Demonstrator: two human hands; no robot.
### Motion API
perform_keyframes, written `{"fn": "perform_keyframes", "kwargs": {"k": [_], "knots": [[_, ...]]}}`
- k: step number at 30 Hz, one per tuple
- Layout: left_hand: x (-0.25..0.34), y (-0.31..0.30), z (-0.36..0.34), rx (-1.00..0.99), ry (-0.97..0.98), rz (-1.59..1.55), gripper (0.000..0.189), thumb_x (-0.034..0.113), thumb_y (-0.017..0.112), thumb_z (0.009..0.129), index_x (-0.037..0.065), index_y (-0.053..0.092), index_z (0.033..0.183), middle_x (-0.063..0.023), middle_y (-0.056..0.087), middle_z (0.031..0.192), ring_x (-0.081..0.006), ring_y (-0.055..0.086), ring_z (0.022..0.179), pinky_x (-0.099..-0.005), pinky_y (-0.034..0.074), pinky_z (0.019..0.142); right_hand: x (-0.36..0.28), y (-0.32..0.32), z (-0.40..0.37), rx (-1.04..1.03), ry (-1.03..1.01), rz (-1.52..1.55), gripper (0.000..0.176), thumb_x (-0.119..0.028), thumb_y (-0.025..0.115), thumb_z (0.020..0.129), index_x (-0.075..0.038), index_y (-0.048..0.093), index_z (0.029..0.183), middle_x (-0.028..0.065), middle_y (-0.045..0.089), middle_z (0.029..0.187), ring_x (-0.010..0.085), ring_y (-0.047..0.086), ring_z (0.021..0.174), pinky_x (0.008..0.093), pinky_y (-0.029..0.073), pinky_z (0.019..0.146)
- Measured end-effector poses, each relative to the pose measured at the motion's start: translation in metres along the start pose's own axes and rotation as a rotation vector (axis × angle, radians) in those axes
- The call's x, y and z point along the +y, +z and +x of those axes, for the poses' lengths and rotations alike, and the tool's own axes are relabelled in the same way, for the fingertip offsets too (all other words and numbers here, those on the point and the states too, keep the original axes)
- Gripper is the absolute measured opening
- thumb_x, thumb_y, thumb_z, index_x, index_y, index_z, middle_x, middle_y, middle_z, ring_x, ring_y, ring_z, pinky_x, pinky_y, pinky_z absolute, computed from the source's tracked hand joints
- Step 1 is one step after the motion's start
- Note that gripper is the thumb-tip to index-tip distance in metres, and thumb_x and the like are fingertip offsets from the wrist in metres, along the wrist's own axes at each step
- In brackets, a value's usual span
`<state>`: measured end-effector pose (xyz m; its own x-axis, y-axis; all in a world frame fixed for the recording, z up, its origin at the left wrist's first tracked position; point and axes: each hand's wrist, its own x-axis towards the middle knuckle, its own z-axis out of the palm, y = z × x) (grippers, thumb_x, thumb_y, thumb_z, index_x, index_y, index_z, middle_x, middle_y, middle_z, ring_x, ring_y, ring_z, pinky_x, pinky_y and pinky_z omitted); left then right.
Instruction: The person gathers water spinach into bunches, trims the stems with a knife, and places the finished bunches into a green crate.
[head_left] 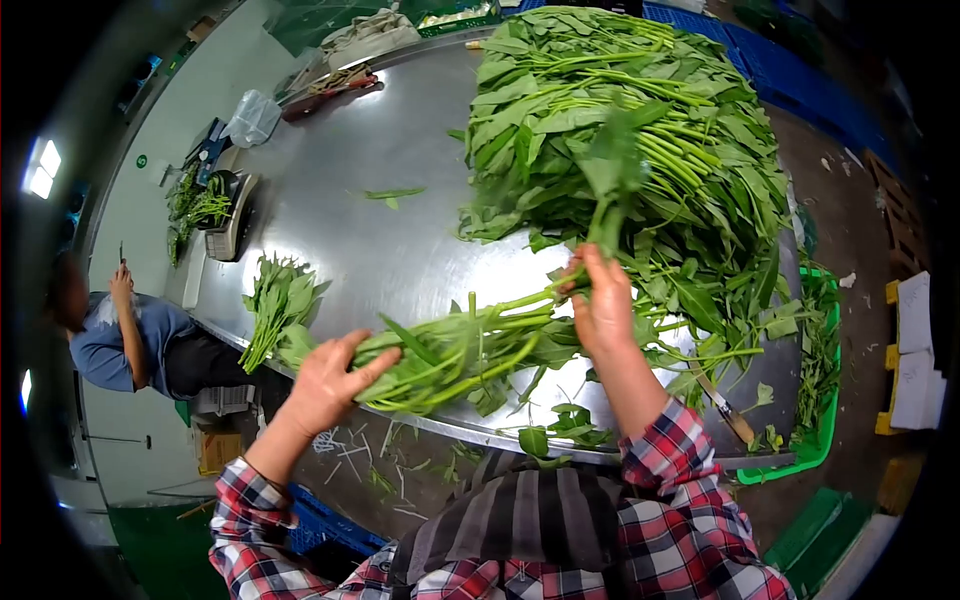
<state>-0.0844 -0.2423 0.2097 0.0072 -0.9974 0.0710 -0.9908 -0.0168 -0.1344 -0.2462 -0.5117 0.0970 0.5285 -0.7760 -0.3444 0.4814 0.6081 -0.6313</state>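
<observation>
My left hand (335, 380) is wrapped round the left part of a bundle of leafy green stems (450, 362), near the metal table's front edge. My right hand (603, 300) grips green stems at the bundle's right end, its fingers closed; a leafy top (615, 160), blurred by motion, rises above it. Behind and right of that hand lies a large heap of leafy greens (620, 120) on the metal table (400, 150). A smaller bunch (280, 305) rests left of my left hand. Loose leaves (570, 425) and a knife with a wooden handle (738, 425) lie by the front edge.
A scale (232, 220) with greens stands at the left. Red-handled tools (335, 92) and a plastic bag (252, 118) lie at the back left. A green crate (822, 440) with greens is beyond the right edge. Another person (130, 340) stands at the left, apart from my hands.
</observation>
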Motion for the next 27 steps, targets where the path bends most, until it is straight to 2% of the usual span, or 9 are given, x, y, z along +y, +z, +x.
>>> {"fn": "perform_keyframes", "kwargs": {"k": [11,14,16,18,19,21,22,24,27], "knots": [[0.040,-0.022,0.019,-0.105,0.033,-0.281,0.065,0.010,0.071,0.059,0.026,0.055,0.121,-0.0133,0.054,0.105,-0.0282,0.059,0.084,-0.0351,0.049,0.068,-0.055,-0.081,0.060,0.023,-0.123,0.633,0.009,-0.013,0.050,0.090,-0.005,0.047,0.087,-0.0021,0.036,0.061,0.0098,0.029,0.051,0.0244,0.027,0.048],[0.041,-0.005,-0.010,-0.085,-0.162,-0.320,0.068,0.009,0.071,0.059,0.026,0.054,0.122,-0.0137,0.054,0.105,-0.0294,0.059,0.085,-0.0364,0.049,0.069,-0.091,-0.078,0.026,-0.019,-0.172,0.290,0.015,-0.019,0.047,0.093,-0.007,0.046,0.085,-0.0040,0.033,0.059,0.0068,0.029,0.049,0.0226,0.024,0.044],[0.045,0.001,-0.015,-0.199,-0.255,-0.261,0.070,0.008,0.071,0.057,0.024,0.054,0.122,-0.0131,0.054,0.102,-0.0298,0.058,0.082,-0.0377,0.048,0.067,-0.060,-0.067,0.000,-0.175,0.181,0.152,0.022,-0.029,0.052,0.091,-0.013,0.048,0.076,-0.0060,0.032,0.056,0.0071,0.030,0.045,0.0229,0.024,0.041],[0.047,0.009,-0.012,-0.203,-0.255,-0.196,0.071,0.007,0.070,0.056,0.024,0.053,0.123,-0.0124,0.054,0.100,-0.0297,0.058,0.081,-0.0376,0.048,0.066,-0.033,-0.046,-0.037,-0.310,0.153,-0.651,0.035,-0.039,0.065,0.080,-0.007,0.058,0.093,-0.0006,0.054,0.067,0.0082,0.049,0.054,0.0222,0.039,0.047],[0.049,0.009,-0.009,-0.186,-0.245,-0.200,0.071,0.007,0.070,0.056,0.023,0.053,0.123,-0.0121,0.054,0.098,-0.0295,0.057,0.079,-0.0378,0.048,0.065,-0.033,-0.016,-0.055,-0.484,0.151,-0.687,0.043,-0.040,0.069,0.076,-0.002,0.061,0.096,0.0045,0.062,0.076,0.0101,0.056,0.063,0.0248,0.044,0.054],[0.051,0.009,-0.004,-0.163,-0.236,-0.217,0.071,0.006,0.070,0.056,0.022,0.053,0.123,-0.0122,0.053,0.097,-0.0294,0.057,0.079,-0.0379,0.048,0.065,-0.001,0.005,-0.057,-0.737,0.239,-1.204,0.042,-0.038,0.070,0.076,0.000,0.061,0.093,0.0118,0.062,0.072,0.0170,0.059,0.067,0.0308,0.046,0.062],[0.051,0.008,-0.003,-0.151,-0.236,-0.223,0.071,0.006,0.070,0.056,0.022,0.053,0.123,-0.0122,0.053,0.097,-0.0294,0.057,0.079,-0.0380,0.048,0.065,0.012,0.009,-0.064,-0.745,-0.008,-1.064,0.035,-0.029,0.070,0.077,-0.001,0.063,0.097,0.0034,0.062,0.069,0.0092,0.054,0.060,0.0242,0.044,0.059],[0.050,0.001,-0.002,-0.182,-0.262,-0.257,0.070,0.004,0.070,0.055,0.018,0.054,0.121,-0.0118,0.054,0.100,-0.0308,0.057,0.082,-0.0380,0.048,0.068,0.000,0.013,-0.052,-0.617,0.128,-1.097,0.034,-0.030,0.067,0.080,-0.001,0.063,0.096,0.0025,0.060,0.065,0.0087,0.052,0.054,0.0247,0.043,0.054],[0.040,0.006,-0.023,-0.153,-0.360,-0.410,0.068,0.001,0.069,0.054,0.013,0.055,0.119,-0.0124,0.054,0.105,-0.0331,0.058,0.088,-0.0369,0.048,0.073,-0.024,-0.044,0.009,-0.240,-0.204,-0.841,0.029,-0.029,0.057,0.087,0.000,0.060,0.094,0.0013,0.058,0.063,0.0102,0.048,0.048,0.0247,0.041,0.048]]}}
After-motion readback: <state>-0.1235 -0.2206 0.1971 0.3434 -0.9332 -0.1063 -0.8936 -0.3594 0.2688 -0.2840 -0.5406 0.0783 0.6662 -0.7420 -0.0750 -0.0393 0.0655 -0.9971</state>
